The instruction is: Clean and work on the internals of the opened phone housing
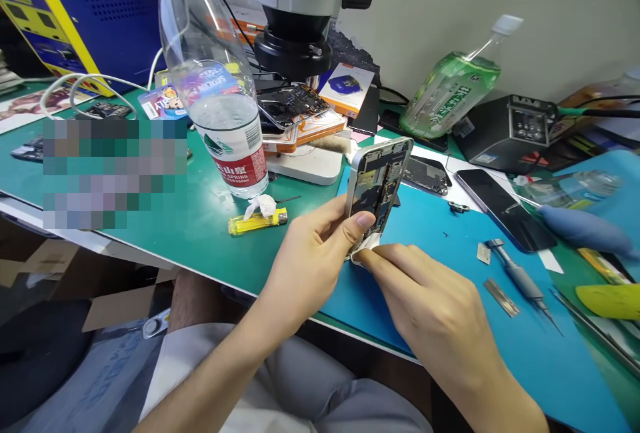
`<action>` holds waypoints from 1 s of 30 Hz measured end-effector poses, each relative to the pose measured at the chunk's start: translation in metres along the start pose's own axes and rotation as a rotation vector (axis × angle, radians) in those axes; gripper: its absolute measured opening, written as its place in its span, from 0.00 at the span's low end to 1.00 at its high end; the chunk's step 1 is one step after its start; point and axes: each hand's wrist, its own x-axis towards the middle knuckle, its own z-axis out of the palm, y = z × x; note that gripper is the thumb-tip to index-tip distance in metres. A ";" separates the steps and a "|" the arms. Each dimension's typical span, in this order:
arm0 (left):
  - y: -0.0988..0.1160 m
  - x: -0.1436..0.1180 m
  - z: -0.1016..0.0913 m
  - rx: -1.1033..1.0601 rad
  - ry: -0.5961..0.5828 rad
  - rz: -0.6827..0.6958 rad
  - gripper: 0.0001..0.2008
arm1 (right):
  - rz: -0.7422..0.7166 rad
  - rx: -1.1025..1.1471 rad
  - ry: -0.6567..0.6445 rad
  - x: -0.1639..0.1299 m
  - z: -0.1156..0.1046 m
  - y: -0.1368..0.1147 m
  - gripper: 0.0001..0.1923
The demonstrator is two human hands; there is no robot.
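Observation:
My left hand (pixel 310 256) grips an opened phone frame (pixel 379 179), tilted upright over the blue mat (pixel 450 326), with its bare insides facing me and my thumb on its lower part. My right hand (pixel 425 299) pinches a small white wipe (pixel 364 246) against the frame's bottom edge.
A water bottle (pixel 220 106), a yellow lighter (pixel 257 221) and a crumpled tissue (pixel 263 205) stand to the left on the green mat (pixel 200 233). A microscope (pixel 297 13) is behind. A dark phone (pixel 505 209), a screwdriver (pixel 520 279), metal strips and a green bottle (pixel 450 89) are to the right.

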 end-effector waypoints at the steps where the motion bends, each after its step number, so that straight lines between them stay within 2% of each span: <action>1: 0.000 0.000 0.000 -0.006 -0.001 0.000 0.14 | 0.001 -0.028 0.002 0.000 0.000 -0.001 0.13; 6: 0.000 0.000 0.001 -0.018 0.013 -0.001 0.14 | 0.015 -0.115 0.042 -0.002 -0.001 -0.006 0.13; 11: 0.000 0.000 0.001 -0.013 0.014 -0.001 0.13 | -0.019 -0.049 0.008 -0.001 -0.003 -0.002 0.13; 15: 0.000 0.000 0.000 -0.001 0.019 -0.002 0.13 | -0.005 -0.096 0.018 0.000 -0.004 0.001 0.13; 18: 0.000 0.000 0.000 0.029 0.028 -0.007 0.13 | -0.004 -0.040 0.003 0.001 -0.003 -0.001 0.14; 30: 0.001 -0.001 -0.001 0.095 0.021 0.005 0.12 | 0.035 -0.062 0.027 0.001 -0.003 -0.009 0.13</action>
